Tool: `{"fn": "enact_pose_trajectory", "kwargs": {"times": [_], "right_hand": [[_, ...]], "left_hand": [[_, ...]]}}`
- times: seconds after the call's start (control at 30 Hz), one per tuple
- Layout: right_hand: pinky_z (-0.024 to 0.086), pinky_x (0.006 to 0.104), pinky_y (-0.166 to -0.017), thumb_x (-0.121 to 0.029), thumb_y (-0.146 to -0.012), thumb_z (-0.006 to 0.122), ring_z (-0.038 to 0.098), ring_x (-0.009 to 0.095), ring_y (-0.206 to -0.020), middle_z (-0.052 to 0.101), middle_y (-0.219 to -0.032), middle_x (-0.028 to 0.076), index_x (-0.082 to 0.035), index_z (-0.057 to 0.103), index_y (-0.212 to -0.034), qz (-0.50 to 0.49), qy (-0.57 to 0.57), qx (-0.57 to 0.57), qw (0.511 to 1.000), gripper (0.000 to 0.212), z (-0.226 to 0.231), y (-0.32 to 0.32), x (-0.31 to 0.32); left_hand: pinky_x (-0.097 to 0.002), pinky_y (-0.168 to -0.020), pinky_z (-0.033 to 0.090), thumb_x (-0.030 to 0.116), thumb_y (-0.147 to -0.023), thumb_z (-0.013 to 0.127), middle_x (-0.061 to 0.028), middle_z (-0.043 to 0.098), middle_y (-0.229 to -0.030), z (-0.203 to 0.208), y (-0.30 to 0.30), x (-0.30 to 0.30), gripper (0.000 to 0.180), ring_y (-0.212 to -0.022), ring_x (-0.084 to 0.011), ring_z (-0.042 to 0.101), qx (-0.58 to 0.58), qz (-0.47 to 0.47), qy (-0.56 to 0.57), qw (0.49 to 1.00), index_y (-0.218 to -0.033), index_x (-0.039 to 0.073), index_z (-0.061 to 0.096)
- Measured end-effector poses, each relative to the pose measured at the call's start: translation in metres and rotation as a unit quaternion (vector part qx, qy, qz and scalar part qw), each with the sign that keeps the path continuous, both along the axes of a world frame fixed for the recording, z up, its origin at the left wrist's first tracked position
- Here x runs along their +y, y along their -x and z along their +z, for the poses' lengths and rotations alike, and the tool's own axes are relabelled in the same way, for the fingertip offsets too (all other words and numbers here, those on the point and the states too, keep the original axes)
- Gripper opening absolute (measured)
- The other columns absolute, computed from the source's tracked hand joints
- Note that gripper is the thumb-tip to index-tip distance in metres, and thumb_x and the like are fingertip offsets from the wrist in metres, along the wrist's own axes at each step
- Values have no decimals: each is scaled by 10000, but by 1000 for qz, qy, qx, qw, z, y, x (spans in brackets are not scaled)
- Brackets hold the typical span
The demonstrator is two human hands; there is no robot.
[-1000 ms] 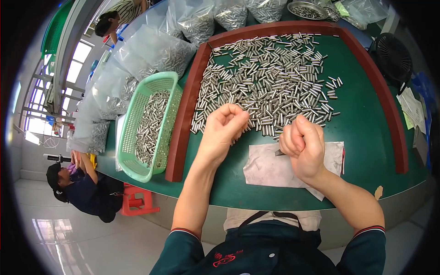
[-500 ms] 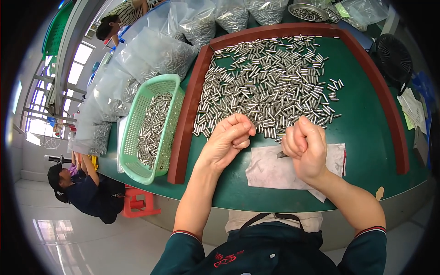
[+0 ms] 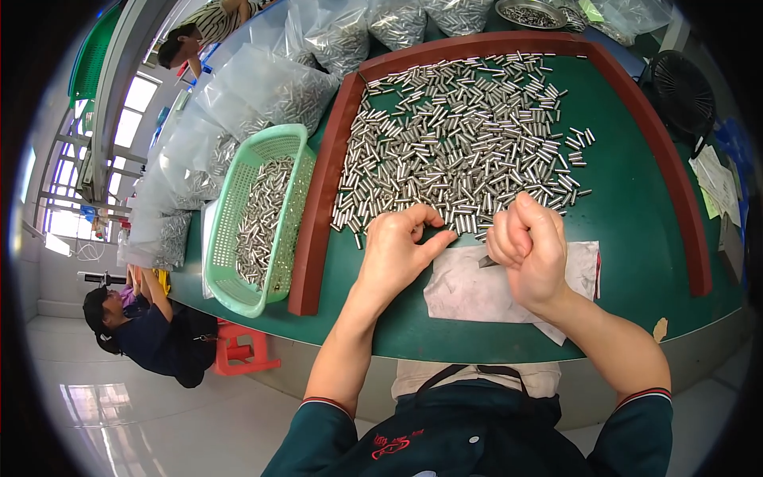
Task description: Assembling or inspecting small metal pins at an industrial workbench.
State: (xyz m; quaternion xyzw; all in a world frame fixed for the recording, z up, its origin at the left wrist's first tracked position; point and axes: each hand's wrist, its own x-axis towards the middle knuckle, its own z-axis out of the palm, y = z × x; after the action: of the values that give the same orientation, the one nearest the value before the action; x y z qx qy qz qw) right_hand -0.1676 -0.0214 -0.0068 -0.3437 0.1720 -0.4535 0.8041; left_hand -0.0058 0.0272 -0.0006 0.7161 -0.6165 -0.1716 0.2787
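Observation:
Many short, shiny metal pins (image 3: 469,135) lie in a loose single layer over the green table (image 3: 628,207). At the near edge of this spread is my left hand (image 3: 400,250), thumb and forefinger parted and bent toward the pins, other fingers curled; I see nothing in it. My right hand (image 3: 531,258) is closed in a fist just to its right, palm side turned left. From the underside of that fist sticks out a small dark grey flat piece (image 3: 486,261); the rest is hidden in the fingers. Beneath it lies a stained whitish cloth (image 3: 469,298).
A dark red wooden frame (image 3: 322,207) borders the pins on three sides. Left of it stands a light green basket (image 3: 300,191) holding more pins. Clear bags (image 3: 286,99) of pins line the far left, with a metal bowl (image 3: 509,8) and black fan (image 3: 682,95) beyond. Two people sit leftward.
My left hand has parted its thumb and forefinger and turned its back upward over the near pins. The right fist stays nearly in place, still gripping the dark grey piece.

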Motion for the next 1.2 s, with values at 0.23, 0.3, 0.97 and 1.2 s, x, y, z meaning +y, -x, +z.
{"fn": "enact_pose_trajectory", "kwargs": {"times": [0.23,0.3,0.97,1.2], "right_hand": [[190,227,-385,-212,-880,331,224,75,-393,291,-424,3,-87,278,-481,0,4,-3,1000,421,3,-2,0],[190,229,-382,-210,-881,331,219,77,-388,287,-418,8,-86,281,-481,-3,-6,-3,1000,421,6,-2,0],[170,236,-350,-264,-883,332,163,81,-339,245,-392,-9,-113,271,-486,-11,9,11,1000,430,3,-3,3],[184,232,-359,-211,-884,329,198,78,-364,286,-408,13,-94,270,-466,-15,-24,-2,1000,438,2,1,3]], "left_hand": [[-354,-438,397,172,-635,691,-99,497,-475,0,7,-1,206,-445,-267,512,-63,-19,5,998,-733,41,565],[-296,-386,353,151,-632,700,-52,431,-446,-1,5,0,181,-385,-179,451,-76,-36,40,996,-682,39,567],[-156,-417,238,73,-782,467,-35,513,-655,5,-12,4,76,-436,-16,279,731,-37,-111,673,-836,42,512],[-154,-440,282,-3,-740,452,-106,553,-755,-1,-10,5,142,-453,-27,306,776,-31,-102,622,-867,31,506]]}}
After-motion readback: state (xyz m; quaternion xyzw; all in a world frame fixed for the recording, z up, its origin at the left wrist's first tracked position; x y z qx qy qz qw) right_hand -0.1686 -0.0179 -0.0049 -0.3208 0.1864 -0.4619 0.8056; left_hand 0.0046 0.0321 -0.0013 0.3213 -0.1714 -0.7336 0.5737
